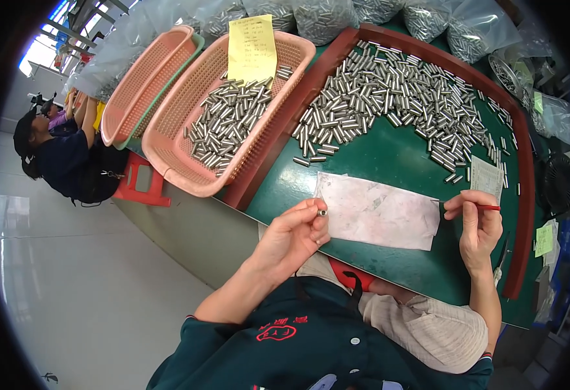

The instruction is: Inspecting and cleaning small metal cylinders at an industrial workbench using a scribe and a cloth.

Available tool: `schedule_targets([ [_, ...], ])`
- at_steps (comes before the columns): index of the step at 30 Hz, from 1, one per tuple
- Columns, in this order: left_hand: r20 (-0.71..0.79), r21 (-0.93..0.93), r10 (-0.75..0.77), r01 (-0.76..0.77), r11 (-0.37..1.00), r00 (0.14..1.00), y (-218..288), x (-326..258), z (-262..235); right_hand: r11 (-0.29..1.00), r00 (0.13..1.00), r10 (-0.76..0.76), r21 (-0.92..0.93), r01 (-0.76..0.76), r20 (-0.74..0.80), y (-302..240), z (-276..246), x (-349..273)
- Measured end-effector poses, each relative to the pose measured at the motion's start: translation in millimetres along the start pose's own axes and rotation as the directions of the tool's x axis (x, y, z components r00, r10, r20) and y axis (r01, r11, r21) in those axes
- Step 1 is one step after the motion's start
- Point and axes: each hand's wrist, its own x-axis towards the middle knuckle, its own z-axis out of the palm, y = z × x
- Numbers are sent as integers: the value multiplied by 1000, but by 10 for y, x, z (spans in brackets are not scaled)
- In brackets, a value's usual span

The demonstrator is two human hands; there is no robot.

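A small metal cylinder (322, 212) is pinched in the left hand (293, 235) beside a stained white cloth (376, 212) on the green table (389, 156); a thin red tool (486, 207) is gripped by the right hand (479, 227)

Your left hand (296, 232) pinches a small pin (322, 212) of bright, polished metal; your right hand (477, 224) holds a thin red stick (488, 207), seemingly plastic. Between them lies a worn, matt sheet of paper (376, 211), smudged pink. The green tabletop (389, 159) looks smooth with a dull sheen. The far heap of pins (389, 91) glints. At far left, the pink basket (187, 172) is perforated plastic.
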Motion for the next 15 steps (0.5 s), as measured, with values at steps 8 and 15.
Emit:
schedule_targets([
  [8, 107, -112, -61, 73, 991, 992, 54, 1, -113, 1000, 1000, 8, 5, -8, 11, 4, 10, -10],
  [15, 56, 31, -52, 51, 998, 997, 11, -209, -72, 999, 999, 26, 20, -27, 30, 10, -8, -35],
])
